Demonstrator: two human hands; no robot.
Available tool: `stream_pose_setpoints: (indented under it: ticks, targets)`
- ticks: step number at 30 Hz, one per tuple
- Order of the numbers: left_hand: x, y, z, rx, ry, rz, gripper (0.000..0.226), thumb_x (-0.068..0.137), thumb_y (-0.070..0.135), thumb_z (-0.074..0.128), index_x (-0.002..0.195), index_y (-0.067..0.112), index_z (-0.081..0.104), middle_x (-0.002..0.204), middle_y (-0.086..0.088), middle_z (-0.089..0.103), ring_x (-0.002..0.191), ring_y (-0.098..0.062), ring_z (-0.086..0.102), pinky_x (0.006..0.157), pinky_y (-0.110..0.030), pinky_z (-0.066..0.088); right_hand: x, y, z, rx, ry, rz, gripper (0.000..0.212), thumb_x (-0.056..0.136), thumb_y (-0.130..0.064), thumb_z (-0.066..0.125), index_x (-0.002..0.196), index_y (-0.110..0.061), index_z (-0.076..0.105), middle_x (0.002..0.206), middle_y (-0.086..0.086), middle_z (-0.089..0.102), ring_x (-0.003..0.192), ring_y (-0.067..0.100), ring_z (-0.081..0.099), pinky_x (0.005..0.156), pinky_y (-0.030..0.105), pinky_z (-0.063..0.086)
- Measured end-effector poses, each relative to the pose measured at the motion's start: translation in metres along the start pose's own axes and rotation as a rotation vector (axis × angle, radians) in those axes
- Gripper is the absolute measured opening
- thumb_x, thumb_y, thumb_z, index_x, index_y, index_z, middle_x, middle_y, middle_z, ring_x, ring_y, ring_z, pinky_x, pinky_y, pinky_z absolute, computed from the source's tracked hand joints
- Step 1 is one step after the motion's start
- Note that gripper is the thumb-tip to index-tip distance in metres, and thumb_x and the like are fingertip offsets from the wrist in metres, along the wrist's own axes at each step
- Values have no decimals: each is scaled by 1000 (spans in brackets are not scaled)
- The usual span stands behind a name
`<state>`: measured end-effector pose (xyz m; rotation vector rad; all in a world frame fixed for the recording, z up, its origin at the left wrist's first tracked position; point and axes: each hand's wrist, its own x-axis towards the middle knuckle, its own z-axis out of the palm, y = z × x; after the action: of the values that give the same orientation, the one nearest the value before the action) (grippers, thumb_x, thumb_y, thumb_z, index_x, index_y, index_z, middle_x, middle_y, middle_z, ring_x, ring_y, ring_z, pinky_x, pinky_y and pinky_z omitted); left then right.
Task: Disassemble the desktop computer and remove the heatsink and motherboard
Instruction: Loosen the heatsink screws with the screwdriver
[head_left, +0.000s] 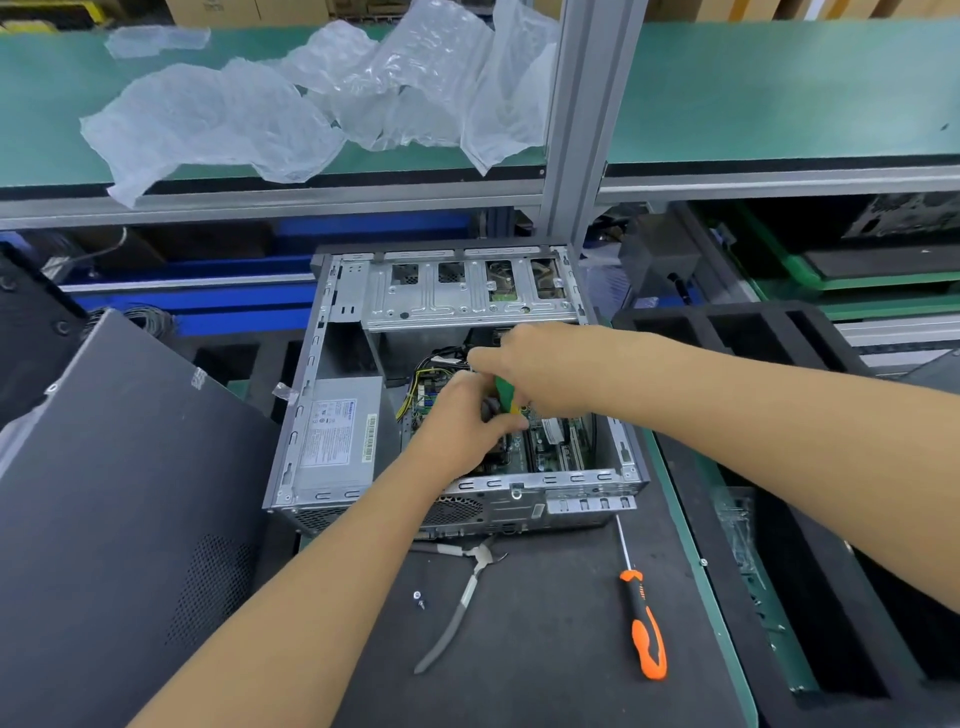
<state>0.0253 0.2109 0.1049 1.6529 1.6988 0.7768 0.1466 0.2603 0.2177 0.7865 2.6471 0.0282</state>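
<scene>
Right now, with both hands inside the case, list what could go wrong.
1. The right hand works a green screwdriver close over the motherboard; a slip could gouge the board.
2. The yellow wires lie next to the left hand and could snag.
3. Loose screws lie near the pliers on the mat, where the left forearm could likely knock them away.
</scene>
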Motion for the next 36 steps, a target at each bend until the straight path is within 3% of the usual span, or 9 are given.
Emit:
stream_pose_setpoints:
  ticks: [4,9,13,18,22,26,29,32,36]
  targets:
    - [0,0,1,34,-3,-14,22,83,29,75,82,31,53,84,2,63,75,-12,56,57,-11,39,-2,6,-1,-7,-17,-69,34,87,-9,60,102,-25,34,96,5,48,84,28,57,66,44,52]
    - [2,0,3,68,67,-7,33,75,35,80,69,34,47,64,12,58,62,2,51,51,-13,35,0,7,-4,75,39,130,54,86,-63,52,109,-15,47,74,-1,31,62,19,42,44,29,27]
    - [4,-2,5,59,99,-10,38,68,40,84,72,29,47,75,2,59,69,-7,49,55,-22,31,5,-1,1,57,37,125,25,94,-35,56,106,-17,44,73,-1,33,58,19,42,43,30,28]
    - [2,-2,3,9,21,38,23,81,27,77,88,31,55,95,-3,58,83,-17,55,66,-24,38,1,6,-1,-4,7,-34,30,90,-7,54,111,-18,38,94,8,50,80,26,56,56,38,45]
    - [2,-4,4,58,34,24,29,82,27,76,79,37,49,77,14,58,71,0,52,57,-9,38,-2,12,-1,16,-31,-62,25,92,-17,56,108,-23,38,95,6,50,85,27,56,63,40,48]
    - [3,-1,6,118,87,31,33,75,37,80,92,16,60,78,4,63,70,-11,55,61,-27,45,-1,13,-4,90,-26,114,45,89,-64,43,101,-21,46,77,-1,40,68,21,50,48,31,35]
    - [3,4,8,98,105,14,39,72,39,83,92,16,58,81,1,62,78,-17,56,60,-30,44,5,6,2,58,-25,113,40,94,-51,47,104,-12,52,81,3,48,63,18,49,47,30,35]
    - [5,3,8,69,87,0,36,68,38,86,85,25,56,86,2,60,81,-16,55,61,-26,40,3,1,3,22,-69,24,26,94,-29,55,116,-20,42,92,3,48,73,20,52,64,38,49]
    - [3,-1,6,45,14,103,29,81,25,77,106,24,62,95,9,55,98,-18,50,77,-29,38,1,12,5,-135,-6,-65,38,88,-10,58,121,-22,41,96,1,42,84,20,45,59,30,35]
